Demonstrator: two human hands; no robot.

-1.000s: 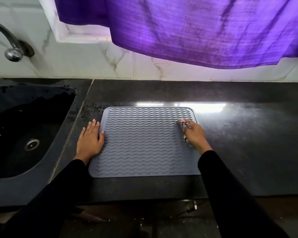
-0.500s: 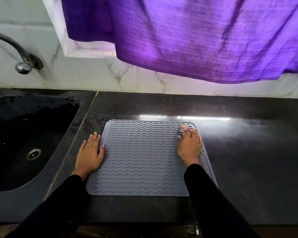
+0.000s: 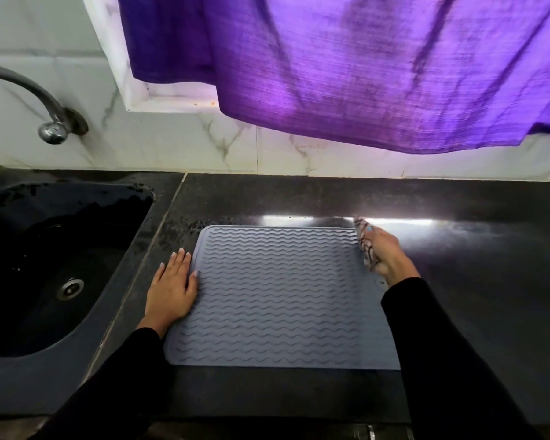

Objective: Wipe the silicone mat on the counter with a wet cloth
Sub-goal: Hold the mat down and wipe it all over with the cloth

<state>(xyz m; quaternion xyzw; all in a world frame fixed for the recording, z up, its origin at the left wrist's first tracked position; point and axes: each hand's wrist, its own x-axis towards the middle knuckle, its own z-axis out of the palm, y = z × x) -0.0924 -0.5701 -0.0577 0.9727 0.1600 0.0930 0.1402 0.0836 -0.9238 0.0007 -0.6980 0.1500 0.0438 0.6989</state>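
right hand [image 3: 389, 254] fingers gripping patterned cloth [image 3: 366, 246] at grey mat [image 3: 273, 296] edge, left hand [image 3: 172, 289] flat

One view only, head cam, so no shared area w/ any other view. It sits above the near edge of the counter [image 3: 458, 281], looking fwd and steeply down, wide-angle w/ bent lines at the borders. Counter fills the lower half, close enough that both sleeves enter from the bottom corners. Silicone mat [image 3: 277, 296] lies on the counter, centre of frame. Sink [image 3: 134, 198] is sunk into the counter's left end, cut by the frame's left border. Past the counter's far edge: tiled wall [image 3: 178, 147], tap [image 3: 50, 131] up left, purple curtain [image 3: 362, 74] hanging across the top.
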